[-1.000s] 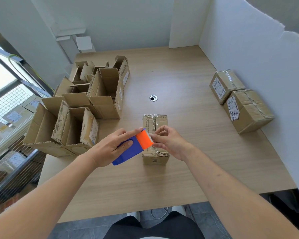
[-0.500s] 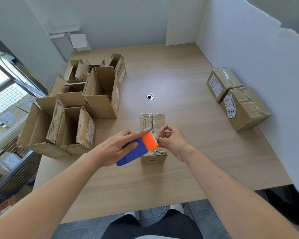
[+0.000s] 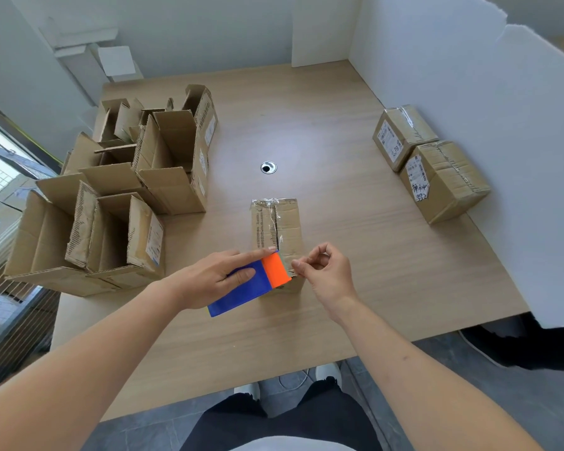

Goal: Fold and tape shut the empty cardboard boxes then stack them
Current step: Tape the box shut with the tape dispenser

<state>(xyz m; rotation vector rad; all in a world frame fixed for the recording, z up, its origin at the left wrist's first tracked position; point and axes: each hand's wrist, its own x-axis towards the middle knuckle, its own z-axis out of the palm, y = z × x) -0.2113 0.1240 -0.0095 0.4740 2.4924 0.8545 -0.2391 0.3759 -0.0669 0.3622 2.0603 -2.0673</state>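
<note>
A small closed cardboard box (image 3: 275,226) lies in the middle of the table, its top flaps folded in and clear tape along the seam. My left hand (image 3: 215,275) grips a blue and orange tape dispenser (image 3: 251,283) whose orange end rests at the box's near end. My right hand (image 3: 323,271) is just right of that end, thumb and forefinger pinching the clear tape at the dispenser's mouth. Several open, empty boxes (image 3: 118,196) stand on the left side of the table. Two taped boxes (image 3: 430,161) sit side by side at the right.
The wooden table (image 3: 339,271) has a round cable hole (image 3: 268,167) beyond the box. A white partition wall (image 3: 469,109) borders the right side. A window with a grille runs along the left. My legs and shoes show below the table's near edge.
The dispenser has come down from above the box to its near end. My right hand shifted slightly right and still pinches at the dispenser's mouth.
</note>
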